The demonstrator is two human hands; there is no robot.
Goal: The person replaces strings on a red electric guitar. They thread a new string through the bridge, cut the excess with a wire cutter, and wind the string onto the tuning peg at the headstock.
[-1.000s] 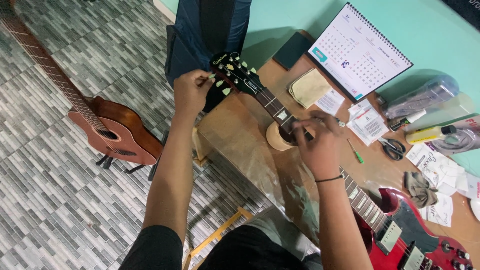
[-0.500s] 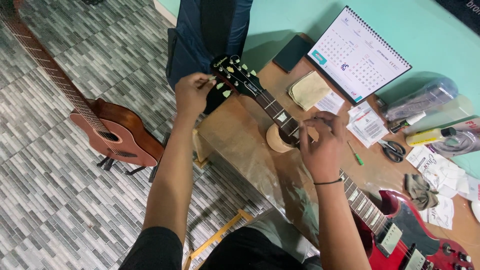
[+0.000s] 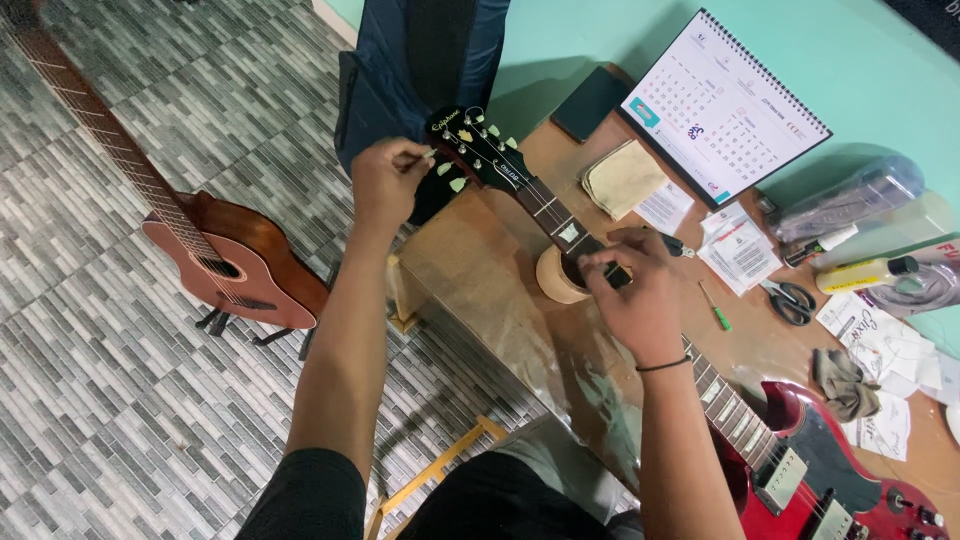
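Fingertips of the left hand (image 3: 388, 182) pinch a pale green tuning peg (image 3: 428, 154) at the edge of the black headstock (image 3: 478, 152) of a cherry-red solid-body electric guitar (image 3: 800, 470), which lies diagonally across a brown wooden worktable (image 3: 480, 260), its headstock jutting past the table's near-left corner over the grey tiled floor (image 3: 110, 400). The right hand (image 3: 640, 295) rests on the neck with fingers curled together over the strings, just above a round tan neck rest (image 3: 556, 278). Beyond the neck, along the turquoise wall, lie a folded beige cloth (image 3: 622, 176), a spiral-bound desk calendar (image 3: 722, 105), black-handled scissors (image 3: 792, 300) and loose papers (image 3: 740, 250). A brown acoustic guitar (image 3: 235, 262) stands on the floor, well apart to the left.
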